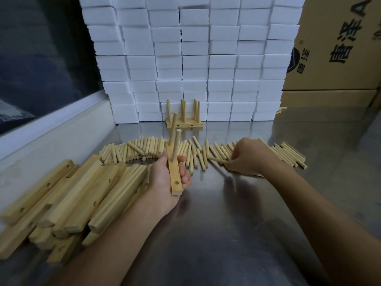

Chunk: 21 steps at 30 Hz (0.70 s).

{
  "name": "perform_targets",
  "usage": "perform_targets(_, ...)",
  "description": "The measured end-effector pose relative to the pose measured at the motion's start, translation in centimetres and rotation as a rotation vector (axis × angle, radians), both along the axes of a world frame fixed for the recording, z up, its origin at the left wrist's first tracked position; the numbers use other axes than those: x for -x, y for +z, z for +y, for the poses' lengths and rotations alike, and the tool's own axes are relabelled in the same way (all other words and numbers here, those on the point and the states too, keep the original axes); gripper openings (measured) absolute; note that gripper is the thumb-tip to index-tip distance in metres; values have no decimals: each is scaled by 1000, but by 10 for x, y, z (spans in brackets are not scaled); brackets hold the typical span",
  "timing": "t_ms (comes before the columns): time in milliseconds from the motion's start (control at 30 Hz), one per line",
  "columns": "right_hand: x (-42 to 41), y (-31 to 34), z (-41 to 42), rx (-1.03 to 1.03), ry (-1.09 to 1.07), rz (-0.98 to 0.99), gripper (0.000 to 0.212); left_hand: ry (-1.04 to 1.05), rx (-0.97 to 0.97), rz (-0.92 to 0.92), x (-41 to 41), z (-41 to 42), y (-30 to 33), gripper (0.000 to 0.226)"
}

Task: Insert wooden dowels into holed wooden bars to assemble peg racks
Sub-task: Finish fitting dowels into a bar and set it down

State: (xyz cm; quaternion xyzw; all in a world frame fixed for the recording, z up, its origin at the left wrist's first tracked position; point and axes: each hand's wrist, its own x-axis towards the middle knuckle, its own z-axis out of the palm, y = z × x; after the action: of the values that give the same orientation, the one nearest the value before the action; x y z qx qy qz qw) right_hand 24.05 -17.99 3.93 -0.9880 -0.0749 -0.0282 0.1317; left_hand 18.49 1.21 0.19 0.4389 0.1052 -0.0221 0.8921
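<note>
Head view, single frame. Item: holed bar (174, 178), centre of frame, held end-on toward the camera in the left hand (165, 182), grip wrapped round its middle; two dowels (175, 145) already stand upright in its far holes, one near hole (176, 182) open. Item: loose dowel (217, 159), centre right, pinched at the fingertips of the right hand (246, 156) where it lies on the steel bench (216, 223). Stock: row of spare dowels (144, 150) across mid-frame; heap of unfilled bars (68, 199) at lower left. Finished rack (184, 116) upper centre, against stacked white foam blocks (195, 58); cardboard cartons (340, 48) upper right. Handling note, as judgement: lift one dowel only, bring it square to the open hole, keep the bar steady, and press straight down so it seats without tilting.
</note>
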Motion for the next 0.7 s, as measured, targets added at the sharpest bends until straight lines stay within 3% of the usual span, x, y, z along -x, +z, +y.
perform_targets(133, 2, 12, -1, -231, -25, -120, 12, 2, -3, -3, -1, 0, 0, 54)
perform_targets(367, 11, 20, 8, -851, 77, -178, 17, 4, 4, -4, -1, 0, 0, 55)
perform_targets(533, 15, 23, 17, -1206, 149, -60, 16, 8, 15, 2, -2, 0, 0, 55)
perform_targets(700, 22, 22, 28, -1424, 129, 27, 15, 7, 19, 2, -2, 0, 0, 54)
